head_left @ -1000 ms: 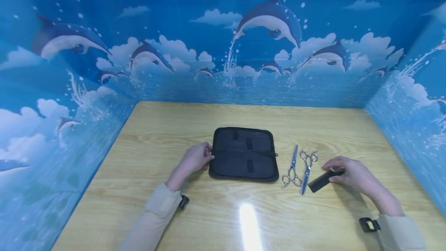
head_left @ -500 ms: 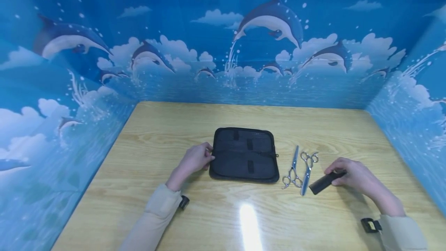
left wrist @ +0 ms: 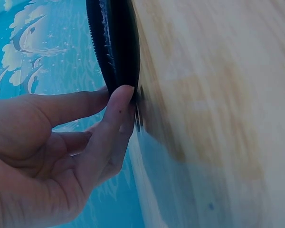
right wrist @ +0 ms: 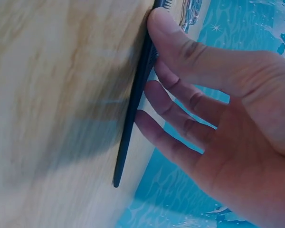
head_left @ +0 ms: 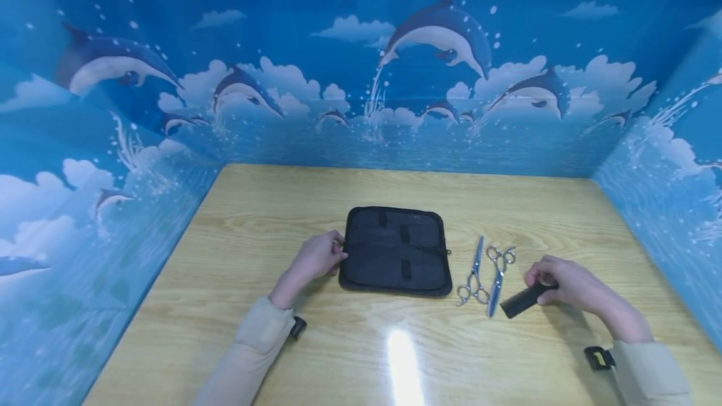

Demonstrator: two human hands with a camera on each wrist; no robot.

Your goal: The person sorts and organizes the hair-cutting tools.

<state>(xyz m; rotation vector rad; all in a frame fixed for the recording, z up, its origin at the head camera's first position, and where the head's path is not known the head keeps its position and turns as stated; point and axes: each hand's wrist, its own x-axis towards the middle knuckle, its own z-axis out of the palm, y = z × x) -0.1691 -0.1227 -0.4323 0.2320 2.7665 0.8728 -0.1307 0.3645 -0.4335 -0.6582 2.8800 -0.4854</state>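
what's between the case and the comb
One pair of scissors near the case, then a second pair near the comb, as the head view shows.

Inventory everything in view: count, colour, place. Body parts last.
Wooden table: 1, tan, foreground
Dolphin backdrop: 1, blue and white, behind and beside table
Zip case: 1, black, open on table
Left scissors: 1, silver, right of zip case
Right scissors: 1, silver, beside left scissors
Comb: 1, black, right of right scissors
Left sleeve, right sleeve: 2, beige, forearms
Left wrist camera, right wrist camera: 2, black, wrists
Left hand: 1, bare, pinching zip case's left edge
Right hand: 1, bare, holding comb
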